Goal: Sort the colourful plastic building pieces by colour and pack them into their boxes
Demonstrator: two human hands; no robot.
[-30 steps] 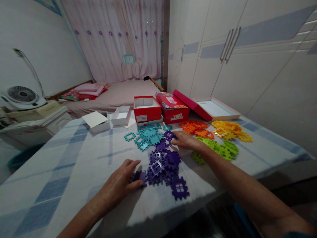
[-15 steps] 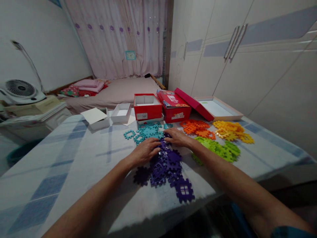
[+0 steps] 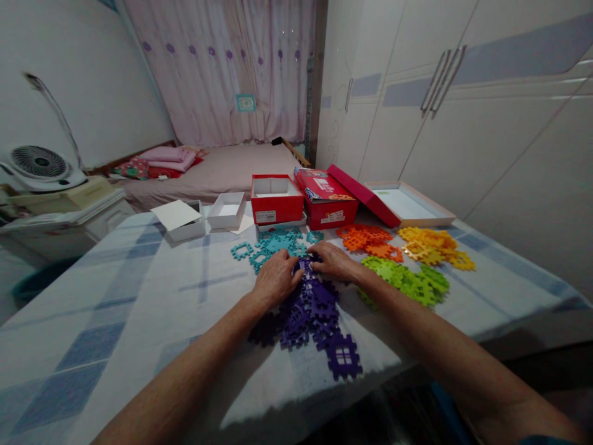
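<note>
A heap of purple interlocking building pieces [image 3: 299,315] spreads over the table in front of me, one window-shaped piece [image 3: 343,356] at its near end. At the heap's far end, my left hand [image 3: 277,278] curls its fingers and thumb on the purple pieces from the left. Facing it from the right, my right hand [image 3: 334,259] is bent round the same end, fingertips on the purple pieces. A few purple pieces show in the narrow gap between both hands. Turquoise pieces [image 3: 278,240] lie just beyond my left hand.
Orange pieces [image 3: 365,238], yellow pieces [image 3: 435,244] and green pieces [image 3: 407,281] lie in piles to the right. Behind stand an open red box [image 3: 277,210], a second red box [image 3: 331,213], a leaning lid [image 3: 365,198] and white boxes [image 3: 227,213]. A checked cloth [image 3: 152,296] covers the table.
My left hand has moved slightly up and to the right, nearer the heap's far end. The right hand has shifted very little, and the gap between the hands is smaller.
</note>
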